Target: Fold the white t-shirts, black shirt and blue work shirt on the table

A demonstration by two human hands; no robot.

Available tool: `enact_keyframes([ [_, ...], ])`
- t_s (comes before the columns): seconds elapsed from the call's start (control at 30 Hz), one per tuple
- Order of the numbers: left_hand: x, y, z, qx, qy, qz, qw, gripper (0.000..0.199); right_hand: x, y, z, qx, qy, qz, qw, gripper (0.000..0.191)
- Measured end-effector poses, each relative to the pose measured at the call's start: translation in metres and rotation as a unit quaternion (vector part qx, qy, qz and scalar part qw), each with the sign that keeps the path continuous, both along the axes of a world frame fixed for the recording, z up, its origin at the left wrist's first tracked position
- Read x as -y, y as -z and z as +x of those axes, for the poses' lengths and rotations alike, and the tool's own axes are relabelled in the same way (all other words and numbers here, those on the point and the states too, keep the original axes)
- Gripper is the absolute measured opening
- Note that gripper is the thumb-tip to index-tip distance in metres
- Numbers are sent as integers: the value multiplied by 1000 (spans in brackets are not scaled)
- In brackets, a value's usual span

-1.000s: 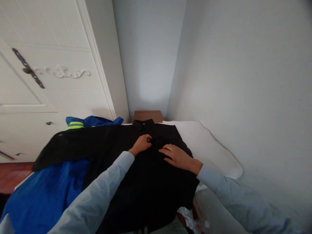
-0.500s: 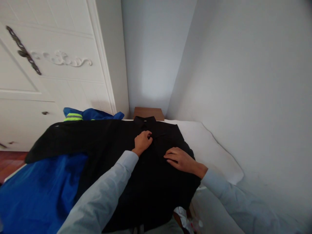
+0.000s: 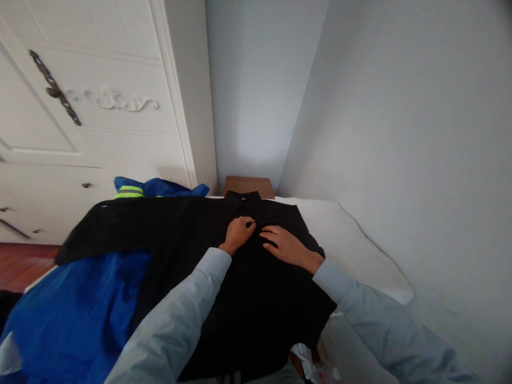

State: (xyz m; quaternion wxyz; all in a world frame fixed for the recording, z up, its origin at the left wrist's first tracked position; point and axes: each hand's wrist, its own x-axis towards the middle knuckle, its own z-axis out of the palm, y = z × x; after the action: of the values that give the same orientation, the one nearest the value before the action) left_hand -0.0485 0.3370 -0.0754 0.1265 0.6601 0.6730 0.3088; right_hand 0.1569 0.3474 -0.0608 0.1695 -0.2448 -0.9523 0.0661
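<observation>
A black collared shirt (image 3: 240, 304) lies spread out face up, its collar (image 3: 242, 199) at the far end and one sleeve stretched to the left. My left hand (image 3: 240, 233) is closed at the front opening below the collar, its fingertips pinching the shirt's cloth. Close by on the right, my right hand (image 3: 283, 244) rests on the shirt's chest with fingers stretched and slightly apart. Whether a button lies between the left fingertips is too small and dark to tell.
Blue cloth (image 3: 80, 314) lies under the sleeve, and blue fabric with a yellow-green band (image 3: 128, 192) sits behind it. A white pad (image 3: 360, 245) runs along the grey wall. A white cabinet (image 3: 136, 64) stands back left. A brown wooden piece (image 3: 250, 185) fills the corner.
My right hand has moved up and left across the shirt, closer to my left hand. The left hand stays at the front opening. The view has shifted slightly left.
</observation>
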Motion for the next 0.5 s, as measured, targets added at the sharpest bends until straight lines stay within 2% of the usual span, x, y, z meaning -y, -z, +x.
enact_keyframes([
  [0.17, -1, -5, 4, 3, -40, -25, 999, 25, -7, 25, -3, -37, 46, -12, 998, 38],
  [0.27, -2, -4, 5, 8, -58, -28, 998, 26, -8, 37, 1, -55, 47, -15, 997, 40],
  [0.5, 0, -2, 9, 15, -103, -11, 995, 30, -5, 45, 4, -54, 54, -10, 997, 45],
])
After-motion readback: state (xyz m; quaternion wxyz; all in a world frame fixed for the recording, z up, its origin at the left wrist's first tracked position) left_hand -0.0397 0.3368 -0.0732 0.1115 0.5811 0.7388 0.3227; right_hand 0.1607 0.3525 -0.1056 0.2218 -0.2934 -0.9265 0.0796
